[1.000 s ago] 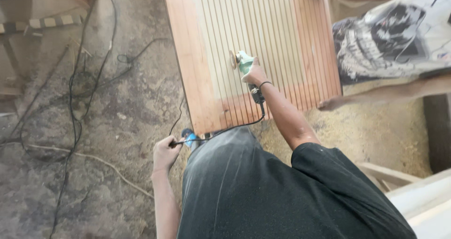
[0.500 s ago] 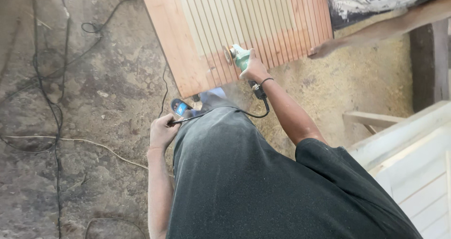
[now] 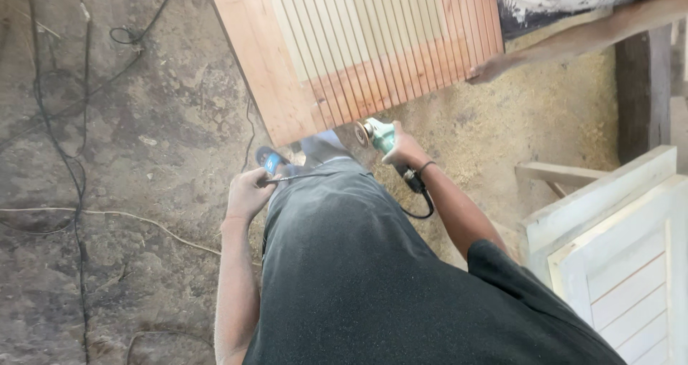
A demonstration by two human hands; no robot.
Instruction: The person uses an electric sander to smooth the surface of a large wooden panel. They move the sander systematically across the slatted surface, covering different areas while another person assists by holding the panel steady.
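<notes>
In the head view, the person's right hand is wrapping closed around the body of a green angle grinder, holding it just off the near edge of a slatted wooden panel. The grinder's round disc is facing left and sitting close below the panel's lower edge, apart from the wood as far as the view shows. A dark band is circling the right wrist, and the grinder's black power cord is looping down from the tool's tail and passing across the person's dark trousers.

The left hand is curling shut around that same cord where it is running out to the left, beside the person's hip. Just above this hand, a blue-and-black sandal is showing on the dusty floor.

The panel is lying tilted across the top of the picture (paler where sanded, redder along its near end and right side). Another person's bare foot is resting in sawdust at the panel's right corner. A white louvred frame is standing at lower right, and loose black cables are trailing over the floor at left.
</notes>
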